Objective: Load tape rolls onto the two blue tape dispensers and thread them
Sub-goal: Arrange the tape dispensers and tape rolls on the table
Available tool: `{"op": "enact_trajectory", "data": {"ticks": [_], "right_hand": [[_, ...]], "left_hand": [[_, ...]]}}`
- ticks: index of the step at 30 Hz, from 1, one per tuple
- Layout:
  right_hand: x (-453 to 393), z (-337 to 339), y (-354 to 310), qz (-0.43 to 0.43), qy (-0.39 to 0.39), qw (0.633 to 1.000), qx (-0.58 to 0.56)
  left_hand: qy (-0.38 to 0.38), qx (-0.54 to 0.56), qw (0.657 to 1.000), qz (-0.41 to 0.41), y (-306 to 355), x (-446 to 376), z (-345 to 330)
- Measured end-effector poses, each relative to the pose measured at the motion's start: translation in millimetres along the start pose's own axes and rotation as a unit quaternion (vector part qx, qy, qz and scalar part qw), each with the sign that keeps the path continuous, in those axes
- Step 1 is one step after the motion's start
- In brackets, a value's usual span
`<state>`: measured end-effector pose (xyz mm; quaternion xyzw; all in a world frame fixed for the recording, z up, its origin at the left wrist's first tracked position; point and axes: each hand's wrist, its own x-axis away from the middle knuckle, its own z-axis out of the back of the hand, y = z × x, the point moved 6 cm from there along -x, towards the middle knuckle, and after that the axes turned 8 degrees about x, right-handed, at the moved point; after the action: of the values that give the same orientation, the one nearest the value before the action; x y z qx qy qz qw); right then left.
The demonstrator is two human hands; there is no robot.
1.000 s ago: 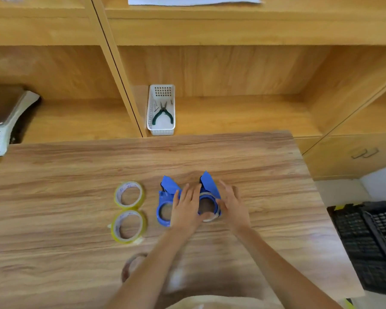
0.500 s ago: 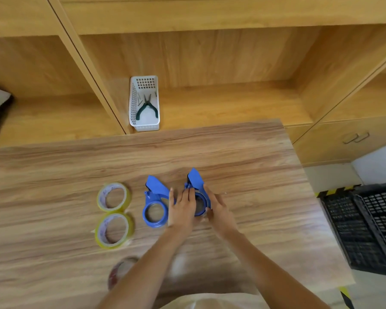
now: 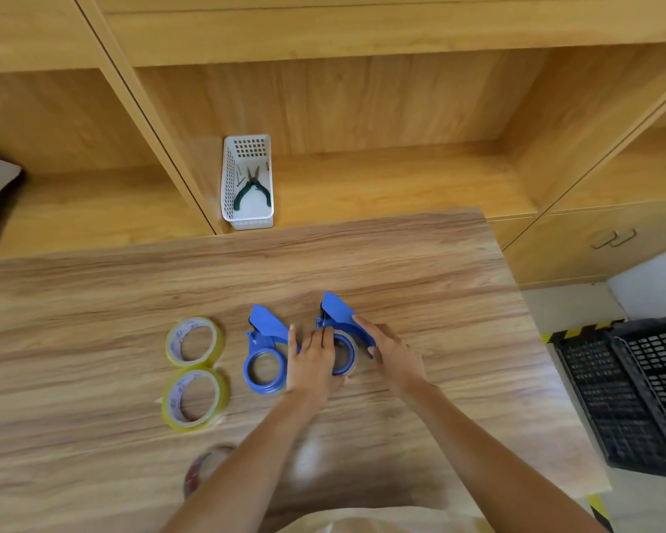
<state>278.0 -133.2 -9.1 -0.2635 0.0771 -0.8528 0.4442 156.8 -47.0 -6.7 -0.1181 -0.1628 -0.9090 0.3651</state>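
Two blue tape dispensers lie side by side on the wooden table (image 3: 420, 263). The left dispenser (image 3: 265, 348) has a bare ring. The right dispenser (image 3: 337, 315) carries a clear tape roll (image 3: 351, 350) on its ring. My left hand (image 3: 313, 361) presses on that dispenser's left side, and my right hand (image 3: 395, 353) grips its right edge. Two yellow-edged tape rolls lie to the left, the far roll (image 3: 195, 341) touching the near roll (image 3: 195, 398).
A dark reddish tape roll (image 3: 202, 469) shows beside my left forearm. A white perforated basket (image 3: 248, 181) with pliers stands on the shelf behind the table. A black crate (image 3: 631, 390) sits on the floor at the right, past the table's edge.
Both hands closed in around the right dispenser, fingers less spread. The camera view shifted, so everything sits further left and the shelf basket looks nearer.
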Motion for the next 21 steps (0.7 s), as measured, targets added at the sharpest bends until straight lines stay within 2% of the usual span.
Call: {"op": "enact_trajectory", "data": {"ticks": [11, 15, 18, 21], "right_hand": [[-3, 1, 1, 0.033, -0.021, 0.999, -0.010], [3, 9, -6, 0.040, 0.045, 0.998, 0.006], [13, 17, -15, 0.033, 0.112, 0.992, 0.047], [22, 24, -24, 0.034, 0.144, 0.988, 0.036]], "left_hand": [[0.054, 0.106, 0.993, -0.016, 2, 5, 5], [0.089, 0.135, 0.987, -0.017, 4, 14, 9], [0.143, 0.153, 0.978, -0.025, 5, 23, 19], [0.191, 0.205, 0.959, -0.041, 4, 34, 31]]}}
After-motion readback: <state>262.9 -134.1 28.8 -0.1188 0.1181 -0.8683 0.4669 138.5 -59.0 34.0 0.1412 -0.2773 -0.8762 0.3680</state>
